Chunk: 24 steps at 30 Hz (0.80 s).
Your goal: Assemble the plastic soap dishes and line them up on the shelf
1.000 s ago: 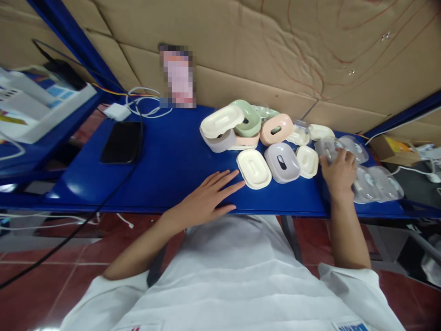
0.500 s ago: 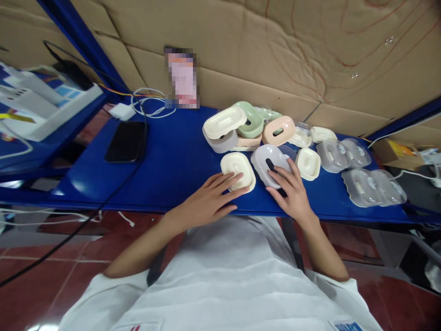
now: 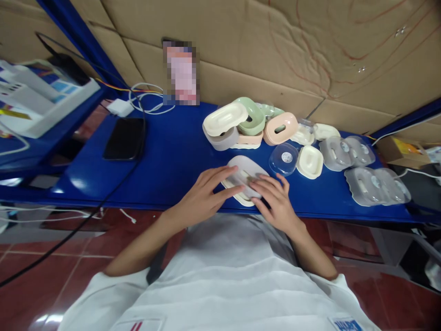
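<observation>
Since the frame half a second back, the grey lid (image 3: 245,171) has moved left from beside the cream tray (image 3: 241,198) and is now lying on top of it. Our right hand (image 3: 275,202) has come across with it, and a clear round lid (image 3: 283,158) is now showing where the grey piece was.

We are looking down from the head camera. The stacked pair is sitting at the near edge of the blue bench (image 3: 172,156), just in front of our chest. Our left hand (image 3: 206,193) is lying open with its fingers stretched over the lid's left half. The right one is doing the same from the other side, flat and spread, gripping nothing. The fingertips of the two are almost meeting on the lid.

Farther back, a pile of pastel soap boxes (image 3: 253,117) is leaning together near the cardboard wall. Frosted lids (image 3: 365,186) are lying well off to the right, and a dark phone (image 3: 124,138) is resting to the left.
</observation>
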Each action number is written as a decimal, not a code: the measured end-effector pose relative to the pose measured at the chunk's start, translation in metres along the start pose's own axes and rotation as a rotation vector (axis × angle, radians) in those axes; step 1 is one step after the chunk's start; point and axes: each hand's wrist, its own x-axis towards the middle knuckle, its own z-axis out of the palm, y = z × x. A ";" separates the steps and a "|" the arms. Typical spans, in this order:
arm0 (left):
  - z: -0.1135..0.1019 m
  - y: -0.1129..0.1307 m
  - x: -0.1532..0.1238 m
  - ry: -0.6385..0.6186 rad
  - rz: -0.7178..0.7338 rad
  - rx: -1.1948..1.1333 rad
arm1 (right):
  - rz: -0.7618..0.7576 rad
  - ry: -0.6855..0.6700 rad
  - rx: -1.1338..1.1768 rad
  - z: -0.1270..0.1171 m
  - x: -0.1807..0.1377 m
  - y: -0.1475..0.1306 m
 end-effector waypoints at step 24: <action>-0.005 0.003 0.004 -0.131 0.089 -0.126 | 0.381 0.098 -0.226 0.001 -0.009 0.060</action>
